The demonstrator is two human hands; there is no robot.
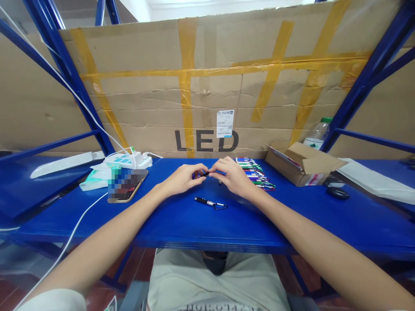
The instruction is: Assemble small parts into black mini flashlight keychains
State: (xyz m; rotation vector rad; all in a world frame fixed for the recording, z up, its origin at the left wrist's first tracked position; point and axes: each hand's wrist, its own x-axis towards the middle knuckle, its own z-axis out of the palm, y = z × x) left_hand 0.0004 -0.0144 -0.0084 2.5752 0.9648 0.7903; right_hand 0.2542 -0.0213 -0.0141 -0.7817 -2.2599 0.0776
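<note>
My left hand is closed in a pinch above the blue table, fingertips on a small black piece. The right hand meets it from the other side, its thumb and fingers pinching the same piece's other end. Fingers cover most of it, so its full shape is hidden. Nearer the front edge lies a black penlight-like keychain with a silver section and a black carabiner clip. Just beyond my right hand, several similar keychains in blue, green, red and purple lie in a row. A tiny dark bit sits under the right hand.
Left on the blue table are a phone, a white power strip and cables. At right stand an open cardboard box, a black mouse and a bottle. A tall cardboard sheet closes the back.
</note>
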